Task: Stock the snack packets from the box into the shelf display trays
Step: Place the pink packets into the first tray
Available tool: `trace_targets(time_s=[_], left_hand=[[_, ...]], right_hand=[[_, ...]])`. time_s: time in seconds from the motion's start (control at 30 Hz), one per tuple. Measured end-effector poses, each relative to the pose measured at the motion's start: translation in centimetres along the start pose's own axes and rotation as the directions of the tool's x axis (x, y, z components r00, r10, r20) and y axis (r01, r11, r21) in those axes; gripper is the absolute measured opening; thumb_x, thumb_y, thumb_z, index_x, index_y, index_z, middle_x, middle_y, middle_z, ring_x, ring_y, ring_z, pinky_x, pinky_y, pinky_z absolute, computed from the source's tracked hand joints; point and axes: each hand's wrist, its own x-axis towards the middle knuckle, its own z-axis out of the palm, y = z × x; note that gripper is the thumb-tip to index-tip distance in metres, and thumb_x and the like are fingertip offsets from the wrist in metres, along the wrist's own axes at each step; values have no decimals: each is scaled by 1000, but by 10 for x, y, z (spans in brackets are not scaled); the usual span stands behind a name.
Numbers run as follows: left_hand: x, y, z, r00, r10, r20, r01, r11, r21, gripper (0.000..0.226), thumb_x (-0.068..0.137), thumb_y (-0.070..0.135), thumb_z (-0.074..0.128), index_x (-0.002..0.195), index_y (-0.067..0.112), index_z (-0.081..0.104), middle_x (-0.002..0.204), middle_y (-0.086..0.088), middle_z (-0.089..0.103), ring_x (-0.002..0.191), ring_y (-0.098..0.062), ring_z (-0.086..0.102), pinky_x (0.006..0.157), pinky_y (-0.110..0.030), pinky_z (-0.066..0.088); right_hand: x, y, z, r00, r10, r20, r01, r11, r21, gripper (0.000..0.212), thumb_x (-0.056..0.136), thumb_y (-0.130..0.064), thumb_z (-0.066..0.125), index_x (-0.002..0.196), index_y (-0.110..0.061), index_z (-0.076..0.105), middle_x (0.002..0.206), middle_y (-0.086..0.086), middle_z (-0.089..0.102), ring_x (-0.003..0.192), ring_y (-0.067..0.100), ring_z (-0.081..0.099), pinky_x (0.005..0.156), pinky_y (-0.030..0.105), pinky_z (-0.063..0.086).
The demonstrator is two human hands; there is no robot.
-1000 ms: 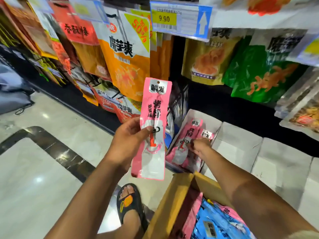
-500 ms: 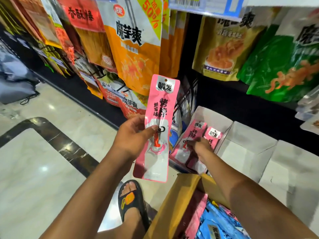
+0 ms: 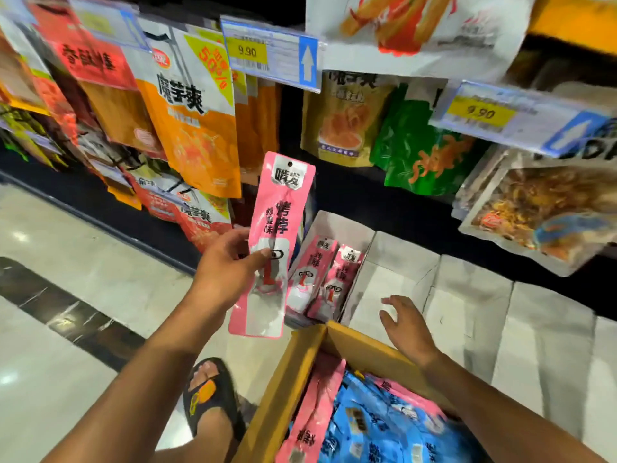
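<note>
Pale shop floor (image 3: 66, 262) runs along the left, with hanging snack bags (image 3: 190, 128) crowding the shelf above it. Next comes the left hand (image 3: 227, 265), thumb and fingers pinching a long pink packet (image 3: 277, 228) at its middle, upright and just left of the first display tray (image 3: 337, 222). Two matching packets (image 3: 310, 269) lean inside that tray. Further right, the right hand (image 3: 405, 324) hovers with fingers spread, holding nothing, above the far flap of the cardboard box (image 3: 293, 379), where more pink and blue packets (image 3: 377, 429) lie. Such a packet looks light, thin and glossy, likely floppy and a bit slippery; pinching across the firmer filled middle, or the sealed top strip, should keep it straight going in
</note>
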Motion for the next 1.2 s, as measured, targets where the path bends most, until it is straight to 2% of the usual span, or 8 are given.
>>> trace_targets(time_s=[0.27,0.43,0.67,0.83,0.93,1.03,1.13,1.2], left_hand=[[-2,-17,62,986,146,82,-153,985,82,24,92,2,72,103,23,72,103,-3,76,96,-20,70,83,-37,56],[-4,-34,96,975,175,136,-188,978,87,27,93,-2,69,98,24,68,99,-7,74,86,-13,66,78,-28,55],[40,-67,135,970,75,231,-111,983,147,18,95,-4,66,109,7,64,97,-17,67,78,-24,63,73,-42,55],[85,-90,171,979,26,204,-74,969,234,13,96,0,67,90,10,60,73,-5,59,45,0,50,41,-15,39],[104,-111,188,978,13,207,-88,930,356,16,96,3,65,85,13,59,66,-2,55,40,-2,51,36,-16,36],[120,-141,198,977,-43,207,-54,895,443,7,96,3,65,98,6,59,69,-4,54,58,-15,57,44,-24,45],[136,-170,208,977,-110,182,7,873,488,14,94,11,69,104,8,60,88,-12,63,84,-28,63,78,-40,58],[148,-187,212,980,-122,160,26,867,498,11,94,9,69,99,12,60,88,-11,62,84,-33,65,82,-41,56]], right_hand=[[-45,56,-31,990,128,55,-108,955,-277,73,93,-74,25,149,-31,43,162,-2,30,149,21,27,121,40,26],[-50,49,-36,989,116,89,-84,949,-303,65,97,-70,23,149,-37,41,165,-6,23,149,20,24,122,40,23],[-50,50,-36,987,103,120,-59,943,-328,69,95,-71,18,150,-36,41,167,-8,14,150,19,21,122,42,22],[-45,55,-33,991,87,104,-49,946,-320,69,95,-72,18,147,-37,46,166,-9,15,149,20,24,121,42,24],[-42,57,-30,987,105,125,-56,938,-343,70,94,-73,15,147,-37,44,167,-10,11,150,19,21,121,43,23],[-41,58,-28,984,118,133,-65,935,-347,72,93,-73,13,148,-37,42,167,-10,9,150,18,20,121,43,23],[-41,57,-29,984,118,135,-65,936,-346,70,94,-72,14,148,-38,41,167,-11,8,150,18,22,121,43,23],[-41,57,-29,984,120,133,-68,938,-340,69,94,-72,16,148,-38,41,167,-11,9,150,17,22,121,43,23]])
